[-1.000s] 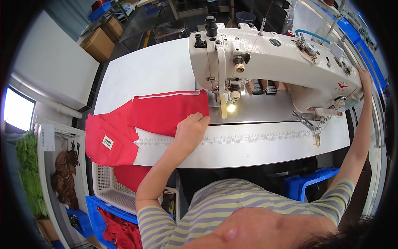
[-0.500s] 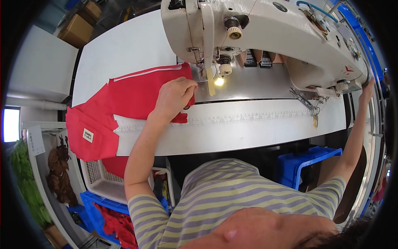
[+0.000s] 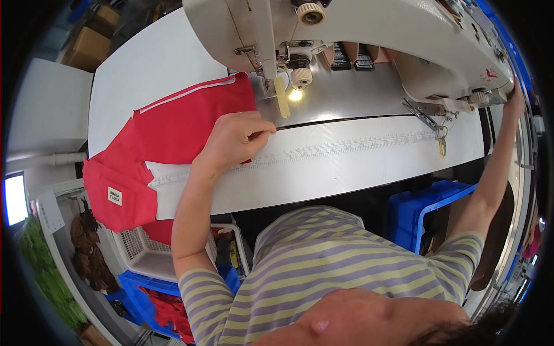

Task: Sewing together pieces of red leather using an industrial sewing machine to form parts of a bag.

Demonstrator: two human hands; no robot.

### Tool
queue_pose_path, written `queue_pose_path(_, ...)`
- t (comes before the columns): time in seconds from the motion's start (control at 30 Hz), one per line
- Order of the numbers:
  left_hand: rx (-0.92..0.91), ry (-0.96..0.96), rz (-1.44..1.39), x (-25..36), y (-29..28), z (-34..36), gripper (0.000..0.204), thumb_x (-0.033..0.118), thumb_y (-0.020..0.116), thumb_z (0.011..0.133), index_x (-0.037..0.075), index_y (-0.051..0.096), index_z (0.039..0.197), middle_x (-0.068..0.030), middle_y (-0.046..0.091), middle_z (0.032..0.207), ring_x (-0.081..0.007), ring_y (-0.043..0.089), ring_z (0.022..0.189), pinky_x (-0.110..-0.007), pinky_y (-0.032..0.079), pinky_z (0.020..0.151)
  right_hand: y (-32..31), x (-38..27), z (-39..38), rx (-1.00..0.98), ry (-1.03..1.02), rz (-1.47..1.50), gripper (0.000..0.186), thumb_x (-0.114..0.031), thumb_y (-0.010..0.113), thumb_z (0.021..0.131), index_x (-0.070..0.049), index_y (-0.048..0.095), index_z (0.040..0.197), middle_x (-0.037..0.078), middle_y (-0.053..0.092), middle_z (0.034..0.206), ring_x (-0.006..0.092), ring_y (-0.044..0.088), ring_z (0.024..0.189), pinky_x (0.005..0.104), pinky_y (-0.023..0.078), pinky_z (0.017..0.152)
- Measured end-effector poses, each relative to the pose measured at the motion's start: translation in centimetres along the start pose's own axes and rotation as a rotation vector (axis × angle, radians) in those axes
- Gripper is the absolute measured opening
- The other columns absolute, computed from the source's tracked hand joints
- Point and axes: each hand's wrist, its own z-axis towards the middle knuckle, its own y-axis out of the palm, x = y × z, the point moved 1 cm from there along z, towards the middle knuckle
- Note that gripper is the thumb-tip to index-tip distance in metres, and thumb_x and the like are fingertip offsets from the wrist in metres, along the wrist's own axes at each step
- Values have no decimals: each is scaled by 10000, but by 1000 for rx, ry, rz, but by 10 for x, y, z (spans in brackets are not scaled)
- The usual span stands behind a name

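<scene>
A red fabric piece [image 3: 190,127] with a white strip along its far edge lies on the white table, its right end close to the sewing needle area. Its left part carries a small cream label [image 3: 115,196]. Over the near right corner of the fabric, my left hand [image 3: 231,138] is closed, thumb and fingers curled together. What it pinches, if anything, is hidden. My right hand [image 3: 514,104] reaches to the right end of the sewing machine [image 3: 369,34], where its fingers are mostly out of sight. A yellowish strip [image 3: 281,98] hangs beside the lit needle area.
Thread snips [image 3: 420,114] rest near the machine's base, beside printed ruler markings [image 3: 334,141]. Below the table edge are a white basket [image 3: 150,254], a blue crate of red scraps [image 3: 130,282] and a blue bin [image 3: 398,222]. Cardboard boxes [image 3: 86,49] stand at the far left.
My left hand has shifted toward me and right relative to the fabric. A dark item that showed under it is now hidden. My right hand stays at the machine's end; the view has shifted slightly.
</scene>
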Motion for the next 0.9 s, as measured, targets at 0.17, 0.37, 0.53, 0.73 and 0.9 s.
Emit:
queue_pose_path(0.17,-34,-49,-48,2,-1,-1,134,-16,631,762,14,702,873,-55,535,631,-130,491,529,-264,375,482,-28,63,-16,26,-166,51,573,-447,500,953,68,573,1193,132,629,1085,197,591,1038,327,459,915)
queue_pose_path(0.37,-33,-61,-50,4,-1,-3,128,-14,641,764,4,697,878,-57,546,651,-130,496,543,-261,385,490,-50,1,13,-155,-343,-590,503,-407,549,943,32,599,1184,124,644,1094,173,595,1044,286,442,929)
queue_pose_path(0.53,28,-20,-97,8,-8,-3,129,-18,657,740,18,702,855,-31,562,672,-139,514,640,-268,414,581,44,-73,-210,-269,-759,-67,263,-115,599,930,43,614,1140,121,666,1063,146,623,1011,230,482,840)
queue_pose_path(0.73,-177,65,-119,6,-15,-5,136,6,682,699,65,717,817,4,563,694,-134,515,718,-340,391,845,147,-12,-413,-1167,-374,-84,216,-179,698,793,-59,673,971,98,621,1147,269,538,1113,377,443,925)
queue_pose_path(0.9,-157,9,-57,1,-21,-7,118,32,695,707,88,719,808,16,582,714,-143,556,784,-469,253,1066,224,-4,-441,-1134,-491,-96,294,-244,709,741,-60,673,967,149,617,1130,326,543,1070,414,422,927)
